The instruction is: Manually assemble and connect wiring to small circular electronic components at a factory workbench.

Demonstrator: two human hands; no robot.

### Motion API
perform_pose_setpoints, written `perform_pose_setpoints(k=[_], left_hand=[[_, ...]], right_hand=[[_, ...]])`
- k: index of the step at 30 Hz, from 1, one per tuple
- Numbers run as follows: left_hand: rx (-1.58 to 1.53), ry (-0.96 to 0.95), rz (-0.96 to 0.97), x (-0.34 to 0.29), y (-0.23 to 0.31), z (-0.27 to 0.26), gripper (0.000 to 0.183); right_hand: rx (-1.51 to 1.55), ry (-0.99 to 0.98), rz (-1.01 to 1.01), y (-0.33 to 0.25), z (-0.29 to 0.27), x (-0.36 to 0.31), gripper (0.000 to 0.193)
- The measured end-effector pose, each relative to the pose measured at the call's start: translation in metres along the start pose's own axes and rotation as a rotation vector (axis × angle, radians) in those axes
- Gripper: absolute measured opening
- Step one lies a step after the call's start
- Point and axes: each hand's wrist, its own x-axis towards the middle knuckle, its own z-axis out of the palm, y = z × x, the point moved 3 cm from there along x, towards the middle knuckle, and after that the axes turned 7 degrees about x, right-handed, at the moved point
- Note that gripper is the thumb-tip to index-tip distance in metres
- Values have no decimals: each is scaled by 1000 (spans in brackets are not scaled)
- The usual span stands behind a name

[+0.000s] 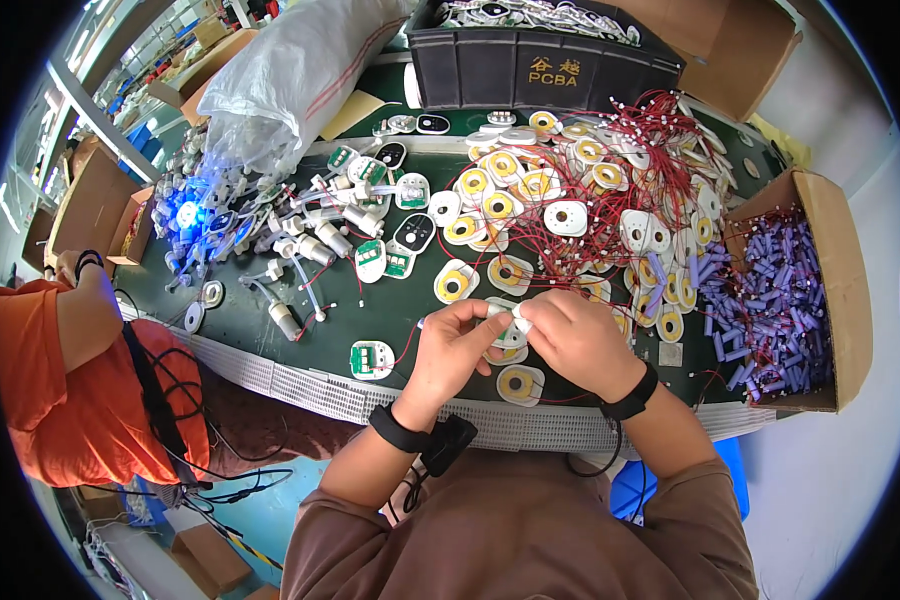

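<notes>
Near the table's front edge, my left hand [453, 347] grips a small white piece with a green circuit board [511, 338], its thumb lying along the top. My right hand [577, 343] is closed at the same piece, thumb and fingertips pinched at its upper edge; what exactly they pinch is too small to make out. Just below the hands lies a white disc housing with a yellow ring [518, 384]. To the left of my hands rests a white housing with a green circuit board [372, 360], its red wire running toward my left hand.
Beyond my hands spread several white yellow-ringed discs [499, 206] with tangled red wires [660, 135]. A carton [838, 290] of purple cylindrical cells stands right; a black bin [470, 70] stands behind. White tubular parts [330, 237] lie left, near a person in orange [110, 390].
</notes>
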Motion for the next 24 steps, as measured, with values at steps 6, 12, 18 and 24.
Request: perform_pose_setpoints(k=[6,12,18,24], left_hand=[[-116,-83,-43,-4,0,1,17],[-287,-68,8,-8,3,-2,30],[-252,-79,-46,-9,-3,-2,27],[-201,-48,-12,-9,-2,1,25]], right_hand=[[-36,-68,-44,-2,2,0,25],[140,26,138,0,4,-4,22],[86,-83,164,-7,4,-2,22],[89,-80,148,-7,6,-2,22]])
